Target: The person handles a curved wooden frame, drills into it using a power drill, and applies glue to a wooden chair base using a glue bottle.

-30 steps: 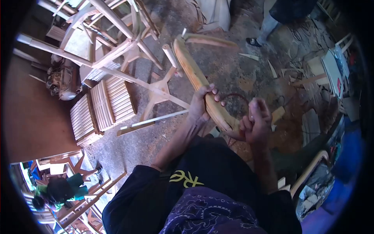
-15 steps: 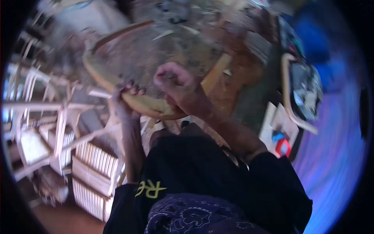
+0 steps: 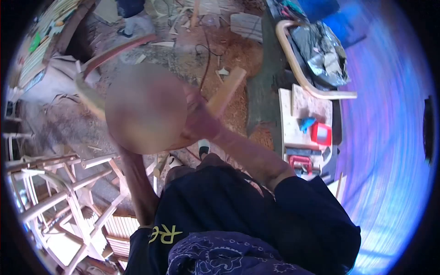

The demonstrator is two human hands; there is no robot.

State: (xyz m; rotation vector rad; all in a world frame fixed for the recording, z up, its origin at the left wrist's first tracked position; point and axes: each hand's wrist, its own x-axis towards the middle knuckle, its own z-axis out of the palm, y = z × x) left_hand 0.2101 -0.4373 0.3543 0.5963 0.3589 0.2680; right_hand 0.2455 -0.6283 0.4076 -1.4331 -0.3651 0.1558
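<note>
A curved wooden frame piece [image 3: 93,100] spans the space before my body, one arm reaching up at the left and the other ending at the right. A round blurred patch covers its middle and most of both hands. My left forearm [image 3: 137,178] runs up to the patch, and the left hand is hidden there. The back of my right hand [image 3: 200,118] shows at the patch's right edge, close to the wood; its fingers are hidden, so its grip cannot be made out.
On the right, a bench holds a bent wooden piece [image 3: 293,64], boards [image 3: 286,123], a red item [image 3: 321,134] and a plastic-wrapped bundle [image 3: 323,55]. Wooden frames [image 3: 73,197] stand lower left. A person's leg [image 3: 136,26] is at the top left. Scraps and a cable [image 3: 208,59] lie ahead.
The view has turned right, bringing more of the bench in. The curved wood has swung round with both arms. A blurred patch now covers the hands, which showed before.
</note>
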